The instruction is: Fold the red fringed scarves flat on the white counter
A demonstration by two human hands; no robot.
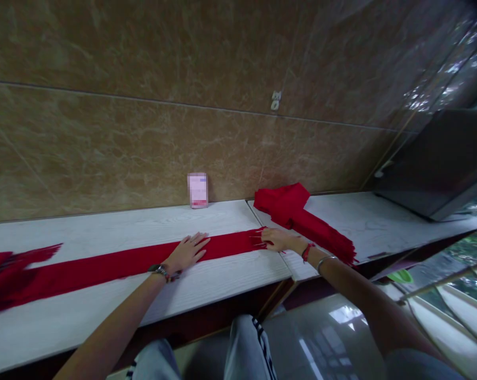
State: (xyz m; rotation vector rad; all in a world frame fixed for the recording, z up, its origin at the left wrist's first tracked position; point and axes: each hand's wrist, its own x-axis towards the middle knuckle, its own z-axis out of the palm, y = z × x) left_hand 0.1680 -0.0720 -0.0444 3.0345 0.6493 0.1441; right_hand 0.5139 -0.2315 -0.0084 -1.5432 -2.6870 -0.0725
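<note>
The red fringed scarf (135,267) lies lengthwise on the white wood-grain countertop (218,216), running from the left edge of the frame to just right of centre. Its strip is flat through the middle; at the far left the cloth is layered, with a fringed end lying on top.

Left hand (186,253): positioned at frame centre, palm down on the scarf. Fingers are extended and slightly spread, pressing on the cloth and gripping nothing. A beaded bracelet (161,271) encircles the wrist.

Right hand (276,239): positioned right of centre, at the scarf's fringed end. Fingers are curled inward at the loose strands; whether they pinch any cannot be told. The wrist carries a red bracelet (307,252) and, farther up the arm, a silver bangle (324,262).

A second red fringed cloth (289,210) lies folded just beyond the right hand, its fringe pointing to the lower right.

A pink-and-white card (198,190) stands against the marbled wall (115,153), above the left hand in the frame. Its printing is pixelated and cannot be read. White wall fittings (276,100) are mounted in the upper right of centre
</note>
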